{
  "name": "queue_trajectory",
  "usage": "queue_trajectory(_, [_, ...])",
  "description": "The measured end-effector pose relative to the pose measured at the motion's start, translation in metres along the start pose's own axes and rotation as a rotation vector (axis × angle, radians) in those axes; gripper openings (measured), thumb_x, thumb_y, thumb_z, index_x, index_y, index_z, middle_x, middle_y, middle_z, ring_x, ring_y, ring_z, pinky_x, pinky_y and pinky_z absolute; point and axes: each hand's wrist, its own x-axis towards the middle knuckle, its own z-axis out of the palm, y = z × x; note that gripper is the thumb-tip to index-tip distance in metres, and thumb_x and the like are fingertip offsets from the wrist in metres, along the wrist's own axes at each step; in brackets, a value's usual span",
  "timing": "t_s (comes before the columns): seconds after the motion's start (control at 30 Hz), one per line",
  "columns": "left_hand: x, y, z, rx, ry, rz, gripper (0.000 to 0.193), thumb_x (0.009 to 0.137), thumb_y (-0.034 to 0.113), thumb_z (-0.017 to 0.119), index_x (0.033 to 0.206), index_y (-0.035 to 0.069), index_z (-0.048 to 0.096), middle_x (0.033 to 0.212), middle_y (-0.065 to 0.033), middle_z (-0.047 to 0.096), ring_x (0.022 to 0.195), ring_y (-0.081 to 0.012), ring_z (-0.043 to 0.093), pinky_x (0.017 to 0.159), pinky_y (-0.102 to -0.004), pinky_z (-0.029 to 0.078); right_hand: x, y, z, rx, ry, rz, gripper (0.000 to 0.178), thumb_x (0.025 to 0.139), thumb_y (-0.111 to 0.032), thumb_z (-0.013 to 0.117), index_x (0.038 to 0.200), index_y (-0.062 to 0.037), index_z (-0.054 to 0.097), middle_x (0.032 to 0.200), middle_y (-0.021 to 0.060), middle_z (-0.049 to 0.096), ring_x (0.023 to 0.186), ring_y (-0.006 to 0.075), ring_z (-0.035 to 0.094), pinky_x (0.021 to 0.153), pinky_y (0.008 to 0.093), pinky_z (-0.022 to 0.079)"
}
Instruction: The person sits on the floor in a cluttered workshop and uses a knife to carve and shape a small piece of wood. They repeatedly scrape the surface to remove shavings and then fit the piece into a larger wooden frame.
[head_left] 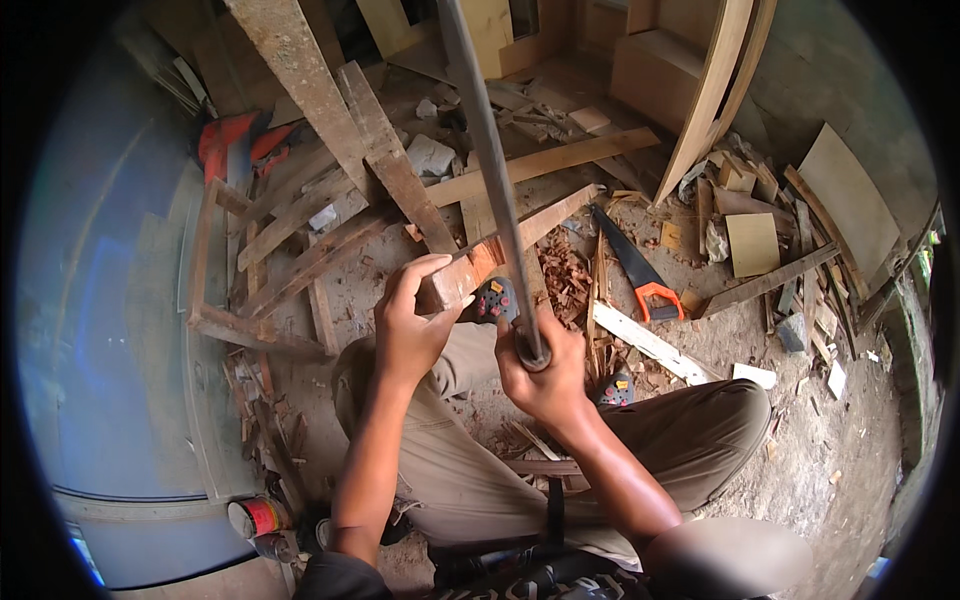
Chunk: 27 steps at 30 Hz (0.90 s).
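Note:
My left hand [408, 318] grips the near end of a short wooden piece [490, 255] that slants up to the right over the ground. My right hand [545, 370] is closed around the lower end of a long dark metal blade or bar [480, 130] that runs up and away past the top of the view. The bar crosses over the wooden piece. Both knees in tan trousers [690, 430] are bent below my hands, and a dark patterned sandal [495, 298] sits just under the wood.
A handsaw with an orange handle [640, 275] lies to the right among wood chips. Rough planks [320, 90] and a slatted frame [270, 260] lie left. Board offcuts [752, 243] are scattered right. A blue barrel [110, 330] stands at left, a small red can [258, 516] below it.

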Motion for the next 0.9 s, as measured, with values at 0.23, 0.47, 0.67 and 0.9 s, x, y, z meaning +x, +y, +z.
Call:
queue_trajectory(0.23, [-0.008, -0.010, -0.004, -0.014, -0.010, 0.064, 0.048, 0.073, -0.001, 0.083, 0.117, 0.002, 0.064, 0.118, -0.0133, 0.070, 0.111, -0.0272, 0.067, 0.095, -0.0371, 0.052, -0.002, 0.008, 0.005, -0.106, -0.125, 0.179, 0.019, 0.084, -0.014, 0.068, 0.087, 0.0044, 0.064, 0.065, 0.0211, 0.062, 0.057, 0.0324, 0.063, 0.060, 0.0401, 0.051])
queue_trajectory(0.47, [-0.001, 0.000, 0.001, 0.037, -0.044, 0.163, 0.048, 0.070, -0.002, 0.082, 0.114, 0.003, 0.065, 0.112, -0.0152, 0.070, 0.104, -0.0363, 0.067, 0.089, -0.0421, 0.054, 0.007, 0.055, 0.003, -0.193, -0.219, 0.246, 0.017, 0.081, -0.010, 0.067, 0.082, 0.0057, 0.062, 0.064, 0.0251, 0.062, 0.057, 0.0358, 0.066, 0.059, 0.0430, 0.053])
queue_trajectory(0.67, [-0.003, -0.005, -0.002, 0.076, -0.005, 0.222, 0.048, 0.070, -0.003, 0.082, 0.115, 0.003, 0.066, 0.114, -0.0156, 0.071, 0.104, -0.0333, 0.069, 0.088, -0.0409, 0.055, 0.005, -0.005, -0.005, -0.081, -0.055, 0.095, 0.019, 0.085, -0.014, 0.070, 0.079, 0.0015, 0.061, 0.057, 0.0140, 0.057, 0.053, 0.0196, 0.056, 0.056, 0.0377, 0.048])
queue_trajectory(0.9, [-0.005, -0.005, 0.005, 0.104, -0.089, 0.260, 0.049, 0.069, -0.003, 0.081, 0.114, 0.003, 0.066, 0.109, -0.0161, 0.071, 0.102, -0.0376, 0.068, 0.088, -0.0438, 0.054, 0.009, 0.065, -0.002, -0.293, -0.244, 0.213, 0.018, 0.078, -0.010, 0.066, 0.084, 0.0070, 0.063, 0.071, 0.0282, 0.065, 0.067, 0.0405, 0.070, 0.067, 0.0467, 0.054])
